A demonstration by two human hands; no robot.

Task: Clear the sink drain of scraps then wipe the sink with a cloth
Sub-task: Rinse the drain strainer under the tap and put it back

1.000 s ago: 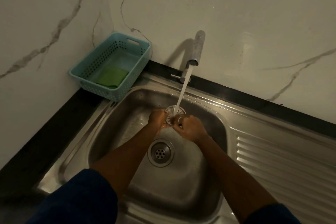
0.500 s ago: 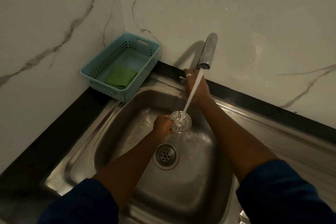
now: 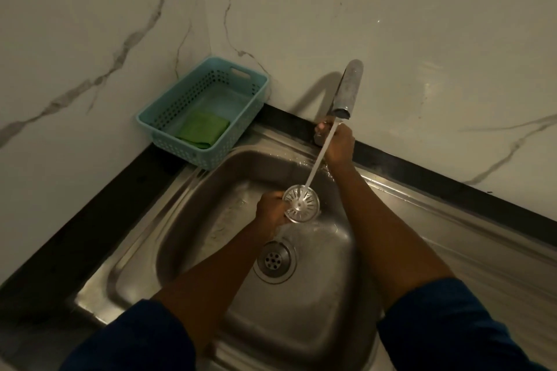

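My left hand (image 3: 271,211) holds a round metal drain strainer (image 3: 301,203) by its left edge, above the steel sink basin (image 3: 211,220). Water streams from the faucet spout (image 3: 348,90) onto the strainer. My right hand (image 3: 339,141) is closed around the tap handle at the faucet's base, behind the stream. The open drain (image 3: 274,260) lies uncovered in the basin floor, just below the strainer. A folded green cloth (image 3: 203,129) lies in the light blue basket (image 3: 253,99) at the sink's back left corner.
A ribbed steel draining board (image 3: 482,265) extends right of the basin. A black counter strip (image 3: 75,235) borders the sink on the left and back, against white marble walls (image 3: 90,39).
My right hand let go of the strainer and moved up to the tap handle, where it stays. My left hand keeps the strainer under the running water.
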